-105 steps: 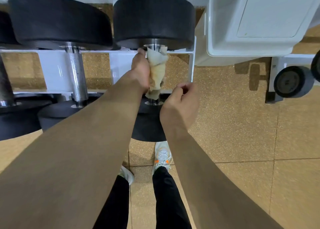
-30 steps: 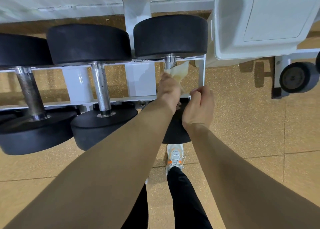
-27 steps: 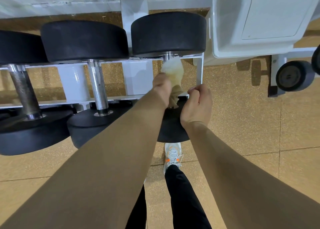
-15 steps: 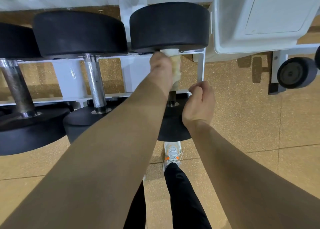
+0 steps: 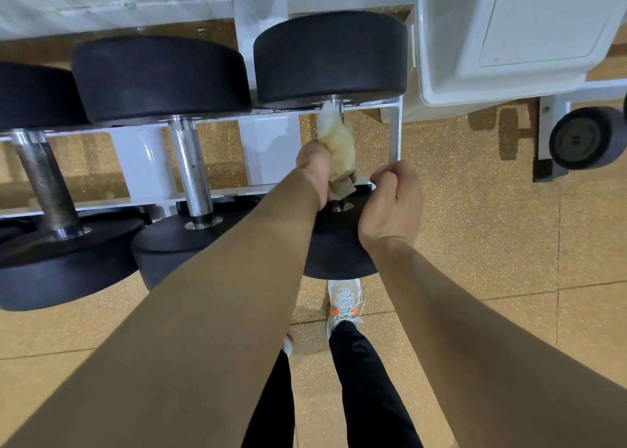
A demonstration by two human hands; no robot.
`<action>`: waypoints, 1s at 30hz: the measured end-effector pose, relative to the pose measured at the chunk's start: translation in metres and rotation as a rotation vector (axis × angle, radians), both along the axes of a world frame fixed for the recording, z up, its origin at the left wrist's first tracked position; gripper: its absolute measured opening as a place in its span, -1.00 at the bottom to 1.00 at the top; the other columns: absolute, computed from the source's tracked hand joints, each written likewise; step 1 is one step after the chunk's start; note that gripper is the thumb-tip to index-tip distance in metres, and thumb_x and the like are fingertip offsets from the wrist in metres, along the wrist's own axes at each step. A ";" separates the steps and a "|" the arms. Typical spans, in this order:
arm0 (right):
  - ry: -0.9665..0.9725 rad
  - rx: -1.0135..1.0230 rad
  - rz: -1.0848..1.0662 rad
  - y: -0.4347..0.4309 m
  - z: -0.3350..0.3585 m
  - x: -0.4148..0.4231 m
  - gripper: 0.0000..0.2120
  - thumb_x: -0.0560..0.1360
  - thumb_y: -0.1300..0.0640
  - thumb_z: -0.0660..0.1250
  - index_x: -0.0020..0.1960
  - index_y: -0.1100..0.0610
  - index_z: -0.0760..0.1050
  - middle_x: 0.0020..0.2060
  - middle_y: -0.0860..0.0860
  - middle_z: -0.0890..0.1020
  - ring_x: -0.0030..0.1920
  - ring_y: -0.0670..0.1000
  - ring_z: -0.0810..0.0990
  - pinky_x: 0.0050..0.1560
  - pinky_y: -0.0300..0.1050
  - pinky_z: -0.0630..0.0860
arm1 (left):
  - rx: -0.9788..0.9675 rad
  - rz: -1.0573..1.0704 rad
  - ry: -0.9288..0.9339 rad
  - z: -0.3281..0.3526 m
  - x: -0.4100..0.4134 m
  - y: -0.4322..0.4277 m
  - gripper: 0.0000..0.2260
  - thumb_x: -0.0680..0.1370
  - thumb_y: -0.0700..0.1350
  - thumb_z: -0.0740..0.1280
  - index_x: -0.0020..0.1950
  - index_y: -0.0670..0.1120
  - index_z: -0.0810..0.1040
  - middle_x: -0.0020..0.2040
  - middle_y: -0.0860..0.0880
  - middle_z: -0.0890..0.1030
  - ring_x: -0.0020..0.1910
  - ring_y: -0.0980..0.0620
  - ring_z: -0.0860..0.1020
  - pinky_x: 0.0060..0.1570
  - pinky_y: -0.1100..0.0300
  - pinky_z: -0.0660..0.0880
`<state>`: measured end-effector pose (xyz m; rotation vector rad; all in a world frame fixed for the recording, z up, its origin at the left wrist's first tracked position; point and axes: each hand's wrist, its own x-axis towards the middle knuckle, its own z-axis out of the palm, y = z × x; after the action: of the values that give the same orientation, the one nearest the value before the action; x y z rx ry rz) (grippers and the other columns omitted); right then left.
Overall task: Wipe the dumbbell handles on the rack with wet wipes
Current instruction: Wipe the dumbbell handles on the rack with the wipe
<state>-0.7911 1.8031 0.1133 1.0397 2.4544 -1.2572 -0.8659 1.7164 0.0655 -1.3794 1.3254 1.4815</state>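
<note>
Fingers of my left hand (image 5: pixel 312 165), gripping the wet wipe (image 5: pixel 339 144), slid down the handle (image 5: pixel 336 105): one more pass done; right hand (image 5: pixel 390 200) curled, empty.

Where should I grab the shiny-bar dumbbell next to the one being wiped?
Probably its bare metal handle, midway between the two black heads, fingers wrapping from above. The heads look too wide to grasp, and the white rack rails sit under both ends, leaving the middle open.

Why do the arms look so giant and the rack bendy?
Head view: the wide lens stretches what is near it, so the left arm and right arm swell at the bottom and the rack bows; light glints on the middle dumbbell handle; the cart throws a dark shadow.
</note>
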 end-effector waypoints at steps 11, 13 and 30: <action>0.006 -0.002 0.011 0.000 0.000 0.001 -0.76 0.44 0.04 0.03 -0.16 0.05 0.46 -0.05 0.08 0.57 -0.15 -0.02 0.46 0.07 0.04 0.42 | 0.029 0.158 0.112 0.034 -0.018 0.001 -0.71 0.72 0.07 0.03 0.18 0.03 0.51 0.10 -0.03 0.59 -0.01 -0.03 0.51 -0.38 0.32 0.36; 0.001 0.007 0.009 0.000 0.001 0.000 -0.75 0.44 0.03 0.03 -0.16 0.06 0.46 -0.05 0.08 0.57 -0.11 0.04 0.46 0.08 0.06 0.43 | -0.132 -0.185 0.213 0.038 0.003 0.005 -0.58 0.75 0.03 -0.04 0.51 -0.10 0.34 0.25 -0.11 0.57 0.09 -0.08 0.54 -0.26 0.35 0.37; -0.029 -0.021 0.062 0.003 0.008 0.001 -0.67 0.46 -0.03 -0.01 -0.05 0.08 0.47 -0.11 -0.10 0.45 -0.07 0.03 0.44 0.25 0.15 0.40 | -0.566 -1.424 0.228 0.063 0.041 -0.030 -0.82 0.57 0.04 0.33 0.06 -0.04 0.55 -0.01 -0.04 0.59 -0.08 -0.07 0.55 -0.29 0.13 0.35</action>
<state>-0.7899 1.8056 0.1216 0.9626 2.4273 -1.2373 -0.8253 1.6862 0.1282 -0.2071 2.2241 0.2653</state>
